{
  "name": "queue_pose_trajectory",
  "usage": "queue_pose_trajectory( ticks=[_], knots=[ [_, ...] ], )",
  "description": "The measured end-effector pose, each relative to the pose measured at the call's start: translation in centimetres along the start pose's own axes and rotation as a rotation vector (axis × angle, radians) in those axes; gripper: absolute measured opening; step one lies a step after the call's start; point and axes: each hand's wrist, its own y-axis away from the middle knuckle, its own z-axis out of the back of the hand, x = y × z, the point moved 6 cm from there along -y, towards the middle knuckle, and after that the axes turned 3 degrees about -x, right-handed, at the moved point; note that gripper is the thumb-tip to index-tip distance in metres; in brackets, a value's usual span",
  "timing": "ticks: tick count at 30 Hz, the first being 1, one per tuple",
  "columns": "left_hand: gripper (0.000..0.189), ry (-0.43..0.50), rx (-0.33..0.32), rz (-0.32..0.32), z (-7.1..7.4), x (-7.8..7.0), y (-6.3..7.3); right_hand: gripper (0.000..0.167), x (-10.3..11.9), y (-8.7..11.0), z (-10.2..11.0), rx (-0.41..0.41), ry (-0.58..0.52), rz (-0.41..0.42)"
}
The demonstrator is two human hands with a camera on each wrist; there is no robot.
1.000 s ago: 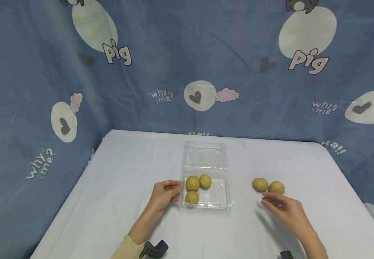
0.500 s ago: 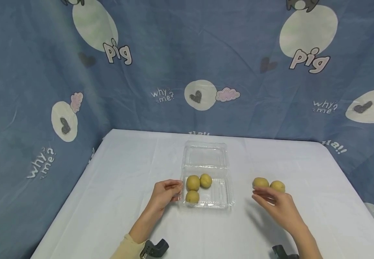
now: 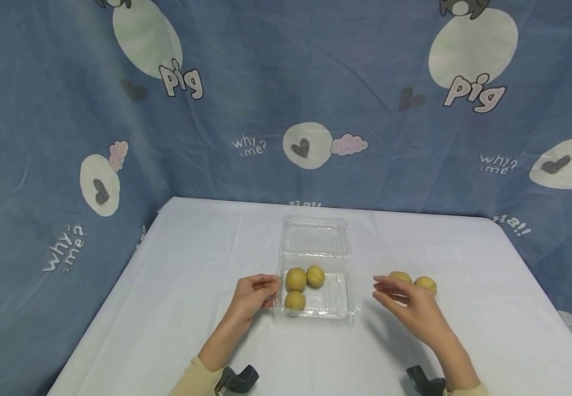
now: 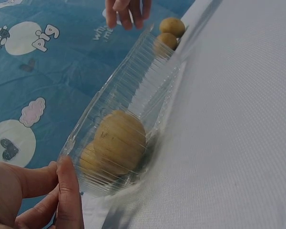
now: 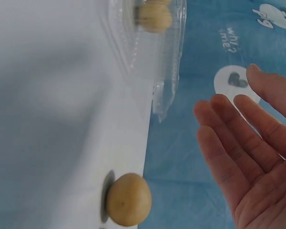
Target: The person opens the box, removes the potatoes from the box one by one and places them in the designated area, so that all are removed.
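Observation:
A clear plastic clamshell container (image 3: 334,297) lies with its lid folded back, away from the person. Three round yellow potatoes (image 3: 296,279) sit in its left part. My left hand (image 3: 250,300) pinches the left rim between thumb and fingers; in the left wrist view these fingertips are right at the edge of the container (image 4: 97,102). To the right of the container, my right hand (image 3: 412,308) hovers with nothing in it. Its fingers spread loosely in the right wrist view. Behind it two more potatoes (image 3: 425,284) are partly covered by the hand.
The table (image 3: 192,247) wears a white cloth. A blue printed curtain (image 3: 390,181) hangs behind it and along the sides. Dark wrist devices are strapped to the left forearm (image 3: 237,379) and the right one (image 3: 424,379).
My right hand has moved left and slightly away from the person, passing in front of the two loose potatoes toward the container. The left hand and the container stay put.

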Motion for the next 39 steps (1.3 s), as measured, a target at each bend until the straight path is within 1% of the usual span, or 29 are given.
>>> queue_pose_trajectory(
  ticks=[6, 11, 18, 23, 26, 30, 39],
  knots=[
    [0.029, -0.01, -0.004, 0.002, 0.0, -0.1, 0.1, 0.029, 0.3, -0.6, -0.6, 0.014, 0.028, 0.002],
    [0.028, -0.013, 0.003, 0.007, 0.0, 0.0, 0.0, 0.03, 0.3, -0.9, -1.1, 0.032, 0.029, -0.004],
    [0.026, -0.016, 0.002, 0.011, 0.0, -0.6, 0.4, 0.031, 0.5, -1.3, -1.6, 0.045, 0.029, -0.004],
    [0.028, -0.01, -0.009, 0.005, 0.0, -0.4, 0.4, 0.03, 0.9, -1.7, -1.9, 0.044, 0.024, 0.024],
    [0.028, -0.001, -0.012, 0.002, 0.0, -0.2, 0.3, 0.028, 1.1, -1.9, -2.3, 0.042, 0.009, 0.057],
    [0.026, 0.003, -0.013, 0.001, 0.1, -0.2, 0.3, 0.028, 1.3, -2.2, -2.9, 0.053, -0.019, 0.075],
    [0.028, 0.009, -0.002, 0.005, 0.0, -0.2, 0.2, 0.03, 1.1, -2.7, -4.4, 0.131, -0.051, 0.027]
  ],
)
